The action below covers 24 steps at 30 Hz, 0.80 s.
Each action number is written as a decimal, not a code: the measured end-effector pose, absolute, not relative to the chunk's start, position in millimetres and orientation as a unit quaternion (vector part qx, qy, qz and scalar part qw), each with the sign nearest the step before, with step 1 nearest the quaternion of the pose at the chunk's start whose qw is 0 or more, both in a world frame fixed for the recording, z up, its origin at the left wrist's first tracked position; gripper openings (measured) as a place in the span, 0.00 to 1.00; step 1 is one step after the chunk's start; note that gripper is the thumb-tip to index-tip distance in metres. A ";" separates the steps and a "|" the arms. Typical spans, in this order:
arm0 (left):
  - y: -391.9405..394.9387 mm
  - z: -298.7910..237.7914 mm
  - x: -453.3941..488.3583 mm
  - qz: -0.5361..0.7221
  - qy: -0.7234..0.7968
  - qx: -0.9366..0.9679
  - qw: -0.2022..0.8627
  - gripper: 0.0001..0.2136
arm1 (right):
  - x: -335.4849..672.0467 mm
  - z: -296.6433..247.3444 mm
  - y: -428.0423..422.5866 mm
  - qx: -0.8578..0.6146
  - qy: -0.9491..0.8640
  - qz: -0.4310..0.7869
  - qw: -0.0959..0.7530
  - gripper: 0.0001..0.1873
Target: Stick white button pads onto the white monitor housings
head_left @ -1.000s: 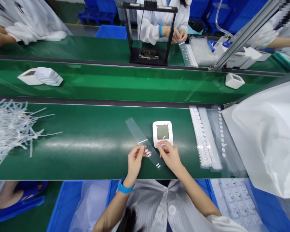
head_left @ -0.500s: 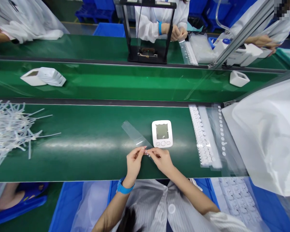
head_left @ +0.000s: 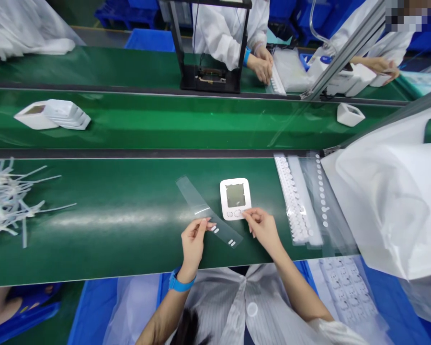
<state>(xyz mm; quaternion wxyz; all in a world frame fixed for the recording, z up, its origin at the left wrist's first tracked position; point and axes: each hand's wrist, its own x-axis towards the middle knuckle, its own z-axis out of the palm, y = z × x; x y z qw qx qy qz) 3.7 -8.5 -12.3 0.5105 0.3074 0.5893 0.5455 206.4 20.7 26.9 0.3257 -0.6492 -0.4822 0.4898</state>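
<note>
My left hand (head_left: 194, 239) pinches a clear plastic strip (head_left: 191, 193) between thumb and fingers. Several small white oval stickers (head_left: 232, 243) sit on the strip's near end. A white device (head_left: 224, 201) with a grey screen and outlined buttons lies face up just beyond my hands. At its lower right corner is my right hand (head_left: 265, 229), thumb and forefinger closed together over the button row. Whatever the right fingertips hold, if anything, is too small to make out.
Sheets of round white stickers (head_left: 293, 201) lie to the right, beside a large white plastic bag (head_left: 380, 201). White cable ties (head_left: 3, 191) are heaped at left. White housings (head_left: 66, 114) rest on the green belt (head_left: 187, 120) ahead. Co-workers sit across, behind a black frame (head_left: 210, 84).
My right hand has left the strip and moved right and up to the device's lower edge. My left hand still holds the strip, whose stickers now show. The view has shifted slightly.
</note>
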 end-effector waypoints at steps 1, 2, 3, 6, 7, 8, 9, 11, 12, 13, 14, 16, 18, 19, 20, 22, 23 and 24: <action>-8.4 -12.8 3.7 0.548 0.588 0.304 0.511 0.12 | 213.6 25.8 24.3 -0.658 -0.474 0.490 0.320 0.18; -8.4 -13.2 3.6 0.549 0.587 0.301 0.513 0.12 | 219.1 24.8 27.3 -0.663 -0.469 0.491 0.316 0.19; -8.3 -13.6 3.5 0.551 0.587 0.298 0.513 0.12 | 222.8 24.1 29.4 -0.666 -0.466 0.491 0.313 0.19; -8.1 -13.9 3.2 0.552 0.589 0.296 0.511 0.12 | 225.0 24.0 32.2 -0.669 -0.469 0.486 0.310 0.20; -8.0 -13.9 3.1 0.553 0.589 0.296 0.510 0.12 | 223.9 24.5 32.4 -0.669 -0.472 0.485 0.308 0.20; -8.0 -13.8 3.1 0.554 0.589 0.296 0.509 0.13 | 222.5 25.2 32.5 -0.669 -0.475 0.483 0.306 0.20; -7.9 -13.8 3.1 0.555 0.589 0.295 0.509 0.13 | 221.1 25.9 32.4 -0.669 -0.477 0.481 0.305 0.20; -7.9 -13.8 3.2 0.557 0.588 0.294 0.508 0.13 | 218.6 27.2 32.2 -0.671 -0.481 0.477 0.303 0.21; -7.9 -13.9 3.1 0.557 0.588 0.294 0.508 0.13 | 217.7 27.5 31.8 -0.672 -0.481 0.474 0.304 0.21; -8.0 -14.1 3.1 0.556 0.589 0.294 0.507 0.13 | 216.9 27.6 31.4 -0.672 -0.482 0.472 0.305 0.20; -8.1 -14.4 3.0 0.555 0.590 0.295 0.506 0.13 | 216.3 27.5 30.8 -0.673 -0.481 0.470 0.307 0.20; -8.5 -14.8 2.7 0.553 0.592 0.295 0.507 0.13 | 215.2 26.5 29.3 -0.675 -0.478 0.467 0.313 0.20; -8.9 -15.0 2.4 0.553 0.591 0.296 0.507 0.12 | 214.2 25.2 27.7 -0.677 -0.474 0.464 0.319 0.19; -9.1 -14.9 2.4 0.553 0.591 0.295 0.508 0.12 | 213.8 24.6 27.0 -0.677 -0.473 0.463 0.322 0.19; -9.2 -14.8 2.4 0.552 0.591 0.295 0.508 0.12 | 213.3 24.3 26.4 -0.677 -0.472 0.462 0.325 0.19; -9.2 -14.3 2.6 0.552 0.592 0.294 0.508 0.12 | 212.6 24.3 25.5 -0.675 -0.473 0.460 0.330 0.19; -9.1 -14.0 2.7 0.552 0.593 0.293 0.508 0.12 | 212.2 24.6 25.2 -0.675 -0.475 0.457 0.331 0.19; -9.0 -13.9 2.9 0.552 0.593 0.293 0.507 0.13 | 212.0 25.1 24.9 -0.675 -0.478 0.454 0.332 0.19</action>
